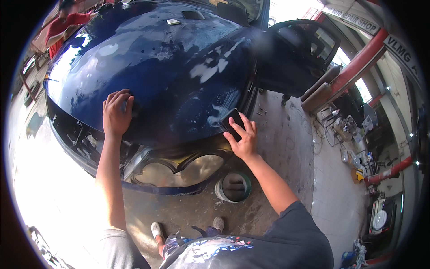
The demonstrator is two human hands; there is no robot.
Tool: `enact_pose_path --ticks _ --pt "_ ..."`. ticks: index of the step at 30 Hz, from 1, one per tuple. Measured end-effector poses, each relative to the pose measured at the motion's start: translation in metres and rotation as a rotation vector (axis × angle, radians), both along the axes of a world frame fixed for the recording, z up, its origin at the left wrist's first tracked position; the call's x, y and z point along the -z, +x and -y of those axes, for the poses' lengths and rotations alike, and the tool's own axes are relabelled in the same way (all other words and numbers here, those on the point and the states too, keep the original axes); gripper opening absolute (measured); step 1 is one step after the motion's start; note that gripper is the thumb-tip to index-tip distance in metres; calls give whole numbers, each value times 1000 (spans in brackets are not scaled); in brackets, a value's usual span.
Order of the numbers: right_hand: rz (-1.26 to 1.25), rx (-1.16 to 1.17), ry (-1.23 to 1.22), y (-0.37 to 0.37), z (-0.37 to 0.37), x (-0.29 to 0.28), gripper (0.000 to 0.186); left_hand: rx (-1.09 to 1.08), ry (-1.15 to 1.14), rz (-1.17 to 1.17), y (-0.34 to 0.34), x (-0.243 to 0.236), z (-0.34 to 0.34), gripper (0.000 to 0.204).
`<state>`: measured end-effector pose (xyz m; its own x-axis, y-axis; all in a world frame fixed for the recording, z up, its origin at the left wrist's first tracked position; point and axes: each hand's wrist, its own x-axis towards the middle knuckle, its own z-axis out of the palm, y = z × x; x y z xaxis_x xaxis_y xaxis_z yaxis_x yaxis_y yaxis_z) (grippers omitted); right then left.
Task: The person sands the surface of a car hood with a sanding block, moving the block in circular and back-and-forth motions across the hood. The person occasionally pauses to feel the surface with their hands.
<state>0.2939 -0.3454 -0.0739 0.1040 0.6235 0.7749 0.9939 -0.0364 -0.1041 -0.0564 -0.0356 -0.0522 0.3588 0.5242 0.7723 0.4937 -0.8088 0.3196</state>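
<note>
A dark blue car hood [156,62] fills the upper middle, with pale patches and a wet, whitish smear near its right front edge. My left hand [117,112] rests on the hood's front part, fingers loosely bent and apart, holding nothing visible. My right hand [242,136] grips a black rectangular pad [233,117] on the wet smear. Below the hood is a headlamp housing [179,170] with pale inner surfaces. A small light-coloured block [173,21] lies farther back on the hood.
A bucket [233,188] stands on the floor below my right arm. Another person [62,29] in red is at the hood's far left. An open car door [300,54], red posts [345,76] and a cluttered workbench area with tools and cords [351,134] are on the right.
</note>
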Motion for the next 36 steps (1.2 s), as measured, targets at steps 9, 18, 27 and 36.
enact_pose_path --ticks 9,18,27,36 --pt "-35 163 -21 -10 -5 -1 47 -16 1 15 1 -2 1 15" --pt "-37 255 -38 38 -64 -35 46 -15 -35 -2 0 -6 3 14" --pt "36 105 -50 25 -50 -18 45 -7 -29 22 3 -8 6 12" --pt "56 -69 -157 -103 -54 -11 46 14 -9 17 1 -10 10 13"
